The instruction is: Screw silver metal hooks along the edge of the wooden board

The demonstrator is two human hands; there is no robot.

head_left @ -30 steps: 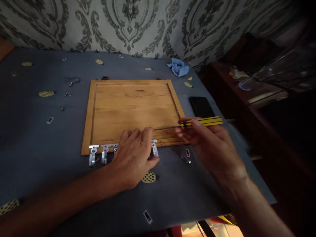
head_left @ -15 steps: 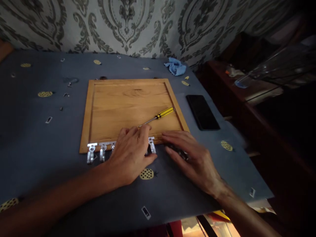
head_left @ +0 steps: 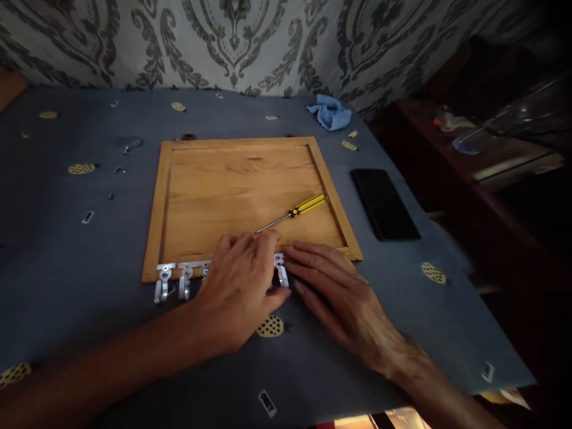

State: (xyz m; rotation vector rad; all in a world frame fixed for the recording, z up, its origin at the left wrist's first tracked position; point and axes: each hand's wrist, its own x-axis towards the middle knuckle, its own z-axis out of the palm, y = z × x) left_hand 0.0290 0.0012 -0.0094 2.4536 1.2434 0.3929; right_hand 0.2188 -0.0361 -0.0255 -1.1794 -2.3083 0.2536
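Observation:
A wooden panel with a raised frame (head_left: 232, 196) lies on the blue patterned tablecloth. Along its near edge runs a row of metal hooks (head_left: 185, 280), fixed with screws where they show. My left hand (head_left: 243, 286) is closed over the middle of this hook rail, fingers curled on the panel side and thumb on the near side, hiding part of it. My right hand (head_left: 339, 292) lies beside the rail's right end, fingers stretched out over the panel's near edge. Beyond my left fingertips, a yellow-and-black screwdriver (head_left: 307, 205) rests on the panel, tip toward me.
A black phone (head_left: 385, 204) lies right of the panel, and a crumpled blue cloth (head_left: 330, 113) near the wall. Small metal pieces (head_left: 120, 170) are scattered at the left. The tablecloth's edge (head_left: 465, 262) slopes down on the right, beside a dark red shelf (head_left: 451, 140).
My right hand has moved left to the rail's end and flattened over the panel edge; the dark object by its fingers is now hidden. My left hand keeps its hold. The view shifted slightly.

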